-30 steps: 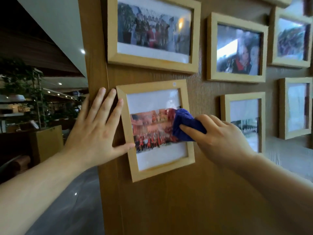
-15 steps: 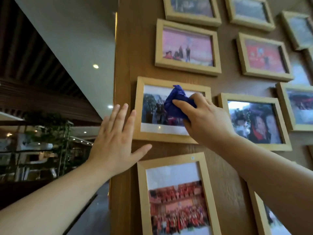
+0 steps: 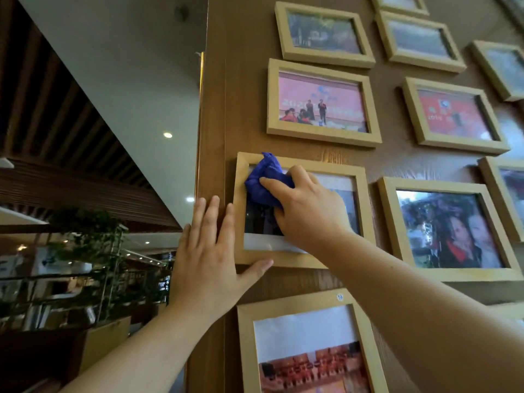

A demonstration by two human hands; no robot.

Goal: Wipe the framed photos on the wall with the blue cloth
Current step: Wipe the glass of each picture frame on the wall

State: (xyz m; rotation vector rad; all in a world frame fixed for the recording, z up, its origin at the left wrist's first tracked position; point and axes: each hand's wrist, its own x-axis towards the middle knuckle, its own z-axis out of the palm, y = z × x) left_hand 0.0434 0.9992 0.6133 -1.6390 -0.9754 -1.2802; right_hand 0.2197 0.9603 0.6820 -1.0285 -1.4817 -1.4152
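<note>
From the head camera I see my right hand (image 3: 307, 211) bunched around the blue cloth (image 3: 265, 180), with the fingers curled and pressing it onto the glass of the middle frame (image 3: 297, 260) in the left column of the wooden wall (image 3: 246, 109). The cloth sits at about 10 o'clock on that frame, up in its top left corner, and one soft floppy tip sticks up over the top edge. My left hand (image 3: 211, 262) is spread flat with the fingers together, lying on the wall at 9 o'clock from the frame, and the thumb reaches under the bottom left corner, so I think it is keeping the frame from wobbling. I judge that I am in the middle of wiping this one photo. Next I should slide the cloth across toward 3 o'clock and then down, pushing gently so the frame does not tip. The frames are pale wood, flat and square-edged, with shiny glass that shows glare. The pink stage photo (image 3: 321, 104) hangs at 12 o'clock from my cloth, and the group photo (image 3: 312, 347) at 6 o'clock has a small round sticker on its top rail. More frames hang at 3 o'clock.
</note>
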